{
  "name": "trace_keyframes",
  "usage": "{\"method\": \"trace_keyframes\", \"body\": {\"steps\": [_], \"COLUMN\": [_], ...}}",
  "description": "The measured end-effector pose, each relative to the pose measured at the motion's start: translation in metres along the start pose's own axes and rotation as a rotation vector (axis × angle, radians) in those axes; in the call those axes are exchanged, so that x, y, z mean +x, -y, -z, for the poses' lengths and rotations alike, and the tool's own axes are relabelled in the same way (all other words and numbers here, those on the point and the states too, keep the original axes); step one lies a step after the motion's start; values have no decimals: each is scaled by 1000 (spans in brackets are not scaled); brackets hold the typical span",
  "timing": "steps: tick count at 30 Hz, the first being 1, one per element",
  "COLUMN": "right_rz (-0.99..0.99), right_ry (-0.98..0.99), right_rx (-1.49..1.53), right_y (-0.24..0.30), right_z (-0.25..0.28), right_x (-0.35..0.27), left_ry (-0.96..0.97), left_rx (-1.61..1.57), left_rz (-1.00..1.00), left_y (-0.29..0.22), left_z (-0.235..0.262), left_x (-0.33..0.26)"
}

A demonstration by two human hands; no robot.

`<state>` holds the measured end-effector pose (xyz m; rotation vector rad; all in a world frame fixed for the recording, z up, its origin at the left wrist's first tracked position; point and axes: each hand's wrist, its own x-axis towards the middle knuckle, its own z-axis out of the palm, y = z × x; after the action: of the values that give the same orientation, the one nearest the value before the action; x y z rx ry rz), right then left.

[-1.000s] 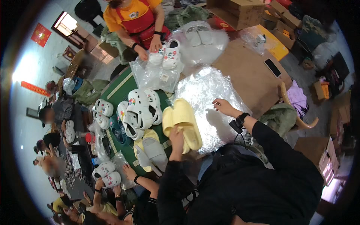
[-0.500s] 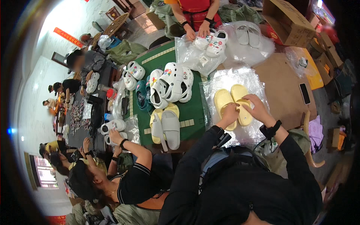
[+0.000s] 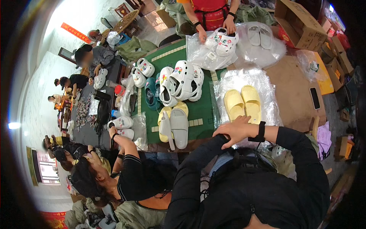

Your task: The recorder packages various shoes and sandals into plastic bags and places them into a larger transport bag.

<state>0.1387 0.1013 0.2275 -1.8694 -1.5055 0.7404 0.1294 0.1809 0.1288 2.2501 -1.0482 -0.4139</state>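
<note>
A pair of yellow slides (image 3: 251, 99) lies side by side on a clear plastic bag in front of me, toes toward me. My right hand (image 3: 238, 131) is crossed over to my left forearm, its fingers wrapped round the end of the black sleeve (image 3: 218, 144) near the wrist. Behind it my left hand (image 3: 244, 119) is mostly hidden; only what look like a few fingertips show, close to the toe ends of the slides. Whether those fingers touch the slides I cannot tell.
Left of the bag (image 3: 268, 82) stand grey slides (image 3: 179, 128), white clogs (image 3: 183, 80) and teal clogs (image 3: 151, 93) on a green mat (image 3: 194, 133). Across the table a co-worker's hands touch decorated white clogs (image 3: 225, 45). A phone (image 3: 314, 98) lies at the right. Another person sits at my left.
Both hands have left the yellow slides and drawn back toward me. My right hand has moved left onto my left sleeve. The view has shifted slightly.
</note>
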Motion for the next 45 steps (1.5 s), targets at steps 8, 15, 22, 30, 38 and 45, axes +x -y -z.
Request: {"method": "trace_keyframes", "body": {"steps": [8, 15, 22, 30, 38, 45], "right_rz": [-181, -114, -6, -202, -187, -422], "right_ry": [11, -219, -618, -667, -747, -766], "right_rx": [241, 21, -76, 591, 183, 639], "right_y": [3, 8, 2, 14, -2, -9], "right_z": [-4, -15, -22, -29, -16, -29], "right_x": [0, -7, -10, 3, 7, 7], "left_ry": [-172, 28, -61, -5, -89, -212], "left_rx": [-346, 66, 232, 381, 624, 659], "left_rz": [21, -20, 253, 260, 387, 437], "left_y": [-6, -1, 38, 41, 52, 70], "left_z": [-6, -5, -13, 6, 35, 60], "left_x": [-15, 3, 20, 20, 24, 21]}}
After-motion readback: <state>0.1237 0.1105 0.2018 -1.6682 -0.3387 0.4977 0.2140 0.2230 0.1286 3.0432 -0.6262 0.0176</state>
